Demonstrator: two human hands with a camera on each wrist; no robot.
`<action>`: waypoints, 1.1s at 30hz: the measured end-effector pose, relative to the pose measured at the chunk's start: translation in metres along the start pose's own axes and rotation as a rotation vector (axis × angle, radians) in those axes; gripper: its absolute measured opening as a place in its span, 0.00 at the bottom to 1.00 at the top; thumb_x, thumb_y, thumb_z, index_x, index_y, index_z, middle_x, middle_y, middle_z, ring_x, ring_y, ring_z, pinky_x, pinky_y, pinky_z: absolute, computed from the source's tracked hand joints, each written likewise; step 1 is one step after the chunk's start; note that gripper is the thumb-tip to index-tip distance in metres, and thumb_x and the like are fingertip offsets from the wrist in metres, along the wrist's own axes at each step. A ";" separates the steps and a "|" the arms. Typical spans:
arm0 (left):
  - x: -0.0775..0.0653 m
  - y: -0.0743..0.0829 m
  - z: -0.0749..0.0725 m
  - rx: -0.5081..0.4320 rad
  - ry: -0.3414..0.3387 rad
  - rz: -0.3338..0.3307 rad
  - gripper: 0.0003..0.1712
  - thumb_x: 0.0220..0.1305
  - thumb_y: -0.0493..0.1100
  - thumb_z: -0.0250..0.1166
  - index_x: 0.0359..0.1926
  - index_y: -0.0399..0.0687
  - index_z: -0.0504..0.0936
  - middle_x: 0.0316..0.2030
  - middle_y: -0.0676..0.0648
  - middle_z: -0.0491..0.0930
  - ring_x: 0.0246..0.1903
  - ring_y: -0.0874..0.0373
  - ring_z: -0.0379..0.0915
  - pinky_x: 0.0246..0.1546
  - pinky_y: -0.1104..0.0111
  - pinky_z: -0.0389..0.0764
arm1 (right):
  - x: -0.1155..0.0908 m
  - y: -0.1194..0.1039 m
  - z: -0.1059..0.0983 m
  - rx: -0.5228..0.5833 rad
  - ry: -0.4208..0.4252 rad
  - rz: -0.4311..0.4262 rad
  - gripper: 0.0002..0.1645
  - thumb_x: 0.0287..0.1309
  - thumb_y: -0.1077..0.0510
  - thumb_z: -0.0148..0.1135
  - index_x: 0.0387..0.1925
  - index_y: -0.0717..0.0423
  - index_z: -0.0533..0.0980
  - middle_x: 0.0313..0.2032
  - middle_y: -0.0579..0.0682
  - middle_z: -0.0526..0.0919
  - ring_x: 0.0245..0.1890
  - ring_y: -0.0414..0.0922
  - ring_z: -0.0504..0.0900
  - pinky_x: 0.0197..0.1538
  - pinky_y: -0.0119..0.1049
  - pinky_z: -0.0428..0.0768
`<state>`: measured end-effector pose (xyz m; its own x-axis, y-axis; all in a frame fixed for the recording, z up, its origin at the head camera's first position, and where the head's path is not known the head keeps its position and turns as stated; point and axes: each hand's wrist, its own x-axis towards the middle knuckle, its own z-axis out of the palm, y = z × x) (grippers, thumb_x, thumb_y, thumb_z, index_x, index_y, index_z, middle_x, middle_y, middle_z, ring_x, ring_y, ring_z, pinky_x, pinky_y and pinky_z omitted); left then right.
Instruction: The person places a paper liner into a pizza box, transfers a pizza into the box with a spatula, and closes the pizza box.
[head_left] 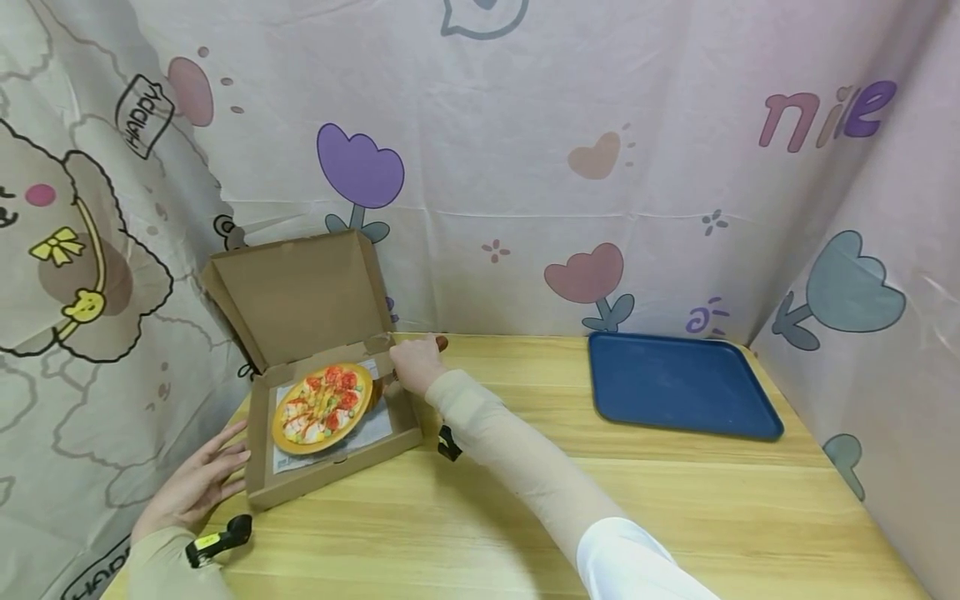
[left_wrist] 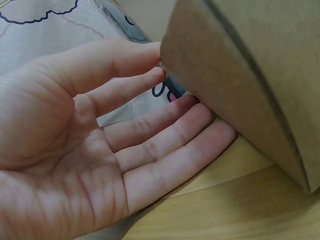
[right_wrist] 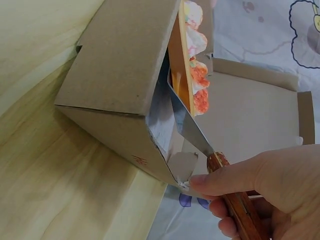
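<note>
Right hand [right_wrist: 260, 192] grips a wooden-handled spatula [right_wrist: 192, 130], blade under the pizza [head_left: 322, 406] inside the open cardboard box [head_left: 333, 471] at ten o'clock. Left hand [head_left: 197, 486], fingers straight, touches its wall.

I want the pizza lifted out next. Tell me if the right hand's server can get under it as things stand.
Probably yes. The right hand grips the pizza server, whose blade already sits under the pizza edge; the box lid stands open, leaving the way free.

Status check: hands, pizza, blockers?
Left hand open, fingers against pizza box wall. Right hand grips pizza server, blade under pizza. Nothing blocking; blue tray stands apart.
</note>
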<state>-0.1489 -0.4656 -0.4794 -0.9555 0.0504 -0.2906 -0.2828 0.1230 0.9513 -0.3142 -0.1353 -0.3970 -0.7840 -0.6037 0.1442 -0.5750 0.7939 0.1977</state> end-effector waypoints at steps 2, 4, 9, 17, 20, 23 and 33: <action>0.000 0.000 0.001 0.004 0.000 0.002 0.46 0.75 0.45 0.52 0.77 0.59 0.28 0.72 0.27 0.21 0.43 0.84 0.69 0.45 0.73 0.80 | 0.001 0.001 0.000 -0.001 -0.007 0.005 0.07 0.63 0.54 0.61 0.39 0.42 0.83 0.40 0.41 0.88 0.39 0.42 0.85 0.49 0.44 0.75; 0.000 0.001 0.001 0.004 -0.004 0.006 0.46 0.75 0.46 0.52 0.77 0.59 0.28 0.72 0.27 0.22 0.44 0.84 0.69 0.45 0.73 0.80 | 0.002 0.001 0.001 -0.004 -0.015 0.013 0.08 0.64 0.54 0.60 0.40 0.42 0.83 0.40 0.41 0.88 0.39 0.42 0.85 0.50 0.45 0.75; 0.002 0.002 0.000 0.017 -0.002 0.007 0.45 0.75 0.46 0.51 0.77 0.58 0.28 0.72 0.29 0.24 0.44 0.85 0.69 0.45 0.72 0.80 | 0.003 0.003 0.000 -0.019 -0.031 0.019 0.09 0.65 0.55 0.58 0.41 0.42 0.83 0.40 0.41 0.88 0.38 0.43 0.86 0.52 0.45 0.76; 0.002 0.000 0.000 0.010 -0.029 -0.002 0.46 0.76 0.46 0.50 0.76 0.57 0.25 0.72 0.28 0.20 0.44 0.85 0.69 0.46 0.73 0.79 | 0.005 0.002 -0.005 -0.086 -0.013 -0.036 0.09 0.66 0.52 0.58 0.43 0.40 0.83 0.41 0.38 0.87 0.40 0.41 0.84 0.51 0.41 0.74; 0.002 0.000 0.000 0.000 -0.018 -0.004 0.46 0.76 0.46 0.51 0.77 0.56 0.26 0.72 0.29 0.21 0.44 0.84 0.70 0.46 0.73 0.80 | 0.005 0.002 -0.007 -0.109 0.011 -0.050 0.10 0.67 0.53 0.57 0.41 0.40 0.84 0.41 0.39 0.87 0.39 0.41 0.84 0.51 0.40 0.74; 0.002 -0.001 0.000 0.010 -0.016 -0.003 0.46 0.75 0.46 0.51 0.77 0.56 0.26 0.72 0.28 0.22 0.44 0.84 0.69 0.46 0.73 0.79 | 0.005 0.002 -0.010 -0.132 0.034 -0.063 0.10 0.67 0.53 0.57 0.38 0.39 0.84 0.39 0.38 0.87 0.37 0.40 0.84 0.51 0.40 0.74; 0.002 -0.001 0.000 0.011 -0.015 0.008 0.46 0.76 0.46 0.50 0.77 0.56 0.26 0.71 0.28 0.22 0.44 0.85 0.69 0.45 0.73 0.79 | 0.002 0.006 -0.020 -0.173 0.054 -0.100 0.09 0.67 0.52 0.58 0.37 0.37 0.84 0.36 0.37 0.87 0.36 0.39 0.83 0.50 0.40 0.72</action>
<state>-0.1507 -0.4660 -0.4804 -0.9565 0.0659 -0.2843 -0.2739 0.1338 0.9524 -0.3148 -0.1330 -0.3762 -0.7084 -0.6858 0.1666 -0.5971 0.7083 0.3765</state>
